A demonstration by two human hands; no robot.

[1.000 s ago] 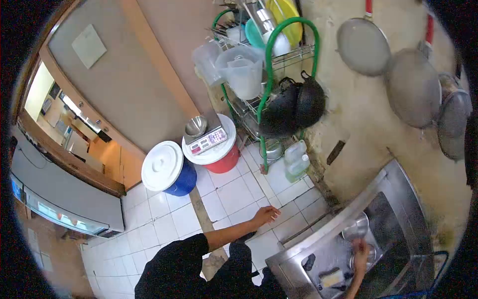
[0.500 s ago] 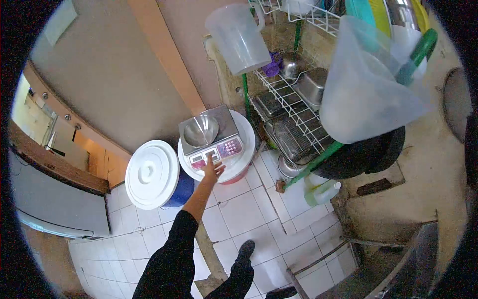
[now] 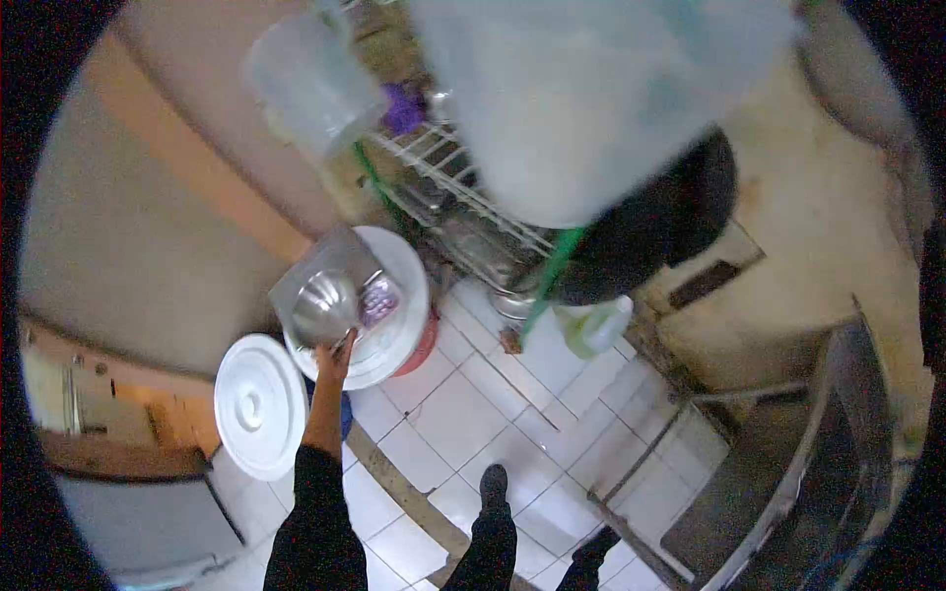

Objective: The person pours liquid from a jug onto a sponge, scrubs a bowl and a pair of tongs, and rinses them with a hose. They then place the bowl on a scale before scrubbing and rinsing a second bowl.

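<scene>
One metal bowl (image 3: 326, 303) is over the steel platform of the one scale (image 3: 378, 301), beside its purple keypad; I cannot tell whether it rests there or is slightly lifted. The person's left hand (image 3: 333, 361) is at the bowl's near edge, fingers partly bent and a little spread. They overlap the rim from here, but the blur hides whether they have closed on it. The right hand is out of my sight, so I cannot tell how it stands or what it has.

I count two white lids: one (image 3: 415, 286) lies under the scale, on a red bucket (image 3: 424, 347), and the other (image 3: 236, 409) is just beside it, above a blue bucket (image 3: 346, 417) mostly hidden by the arm. Two translucent jugs are near the wire rack (image 3: 473, 202), a smaller one (image 3: 310, 84) and a large one (image 3: 581, 108) that blocks much of my view. One purple item (image 3: 402, 108) shows between them. Below, a container of green liquid (image 3: 594, 330) stands on the tiles (image 3: 463, 419). Two dark-clad legs end in shoes, one shoe (image 3: 494, 483) clearly seen.
</scene>
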